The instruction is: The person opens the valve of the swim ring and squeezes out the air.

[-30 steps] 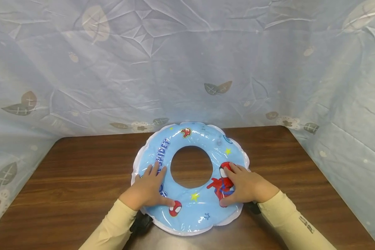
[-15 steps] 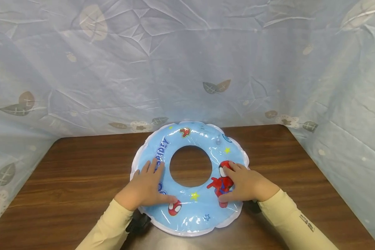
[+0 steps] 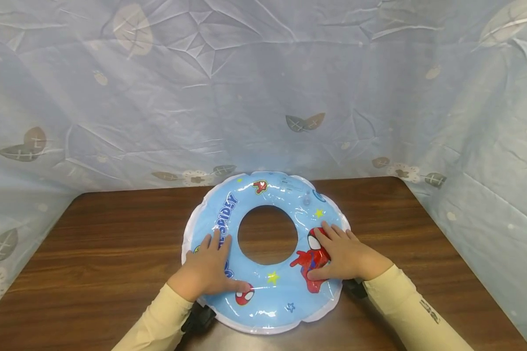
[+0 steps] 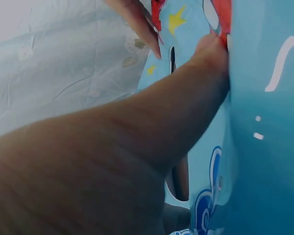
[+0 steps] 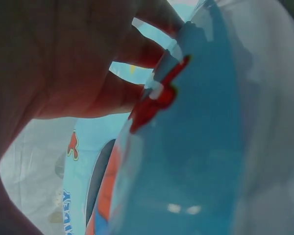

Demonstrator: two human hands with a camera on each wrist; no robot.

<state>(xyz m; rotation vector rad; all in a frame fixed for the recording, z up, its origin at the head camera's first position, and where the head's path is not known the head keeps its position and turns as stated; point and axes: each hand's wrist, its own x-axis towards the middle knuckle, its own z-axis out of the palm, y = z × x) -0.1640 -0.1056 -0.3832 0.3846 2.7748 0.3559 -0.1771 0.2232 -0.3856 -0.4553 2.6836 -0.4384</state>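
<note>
A light-blue inflatable swim ring (image 3: 268, 304) with red cartoon figures, stars and blue lettering lies flat on the table. On its left side rests my left hand (image 3: 208, 268), fingers spread and thumb reaching a red mask print. My right hand (image 3: 344, 256) lies spread over the red figure on the ring's right side. The left wrist view shows the thumb (image 4: 206, 63) pressed to the ring's blue surface (image 4: 264, 147). Seen from the right wrist, several fingers (image 5: 122, 93) touch the shiny vinyl (image 5: 186, 161). Neither hand curls round the ring.
The brown wood-grain table (image 3: 114, 234) extends on both sides of the ring. A pale blue curtain (image 3: 254, 97) with leaf prints hangs behind the table and along its sides. Dark wrist devices show under both forearms, such as the left wrist strap (image 3: 197, 317).
Both hands stay on the ring, shifting only slightly. The right fingers spread a little more and reach slightly farther up the red figure. The ring has barely moved.
</note>
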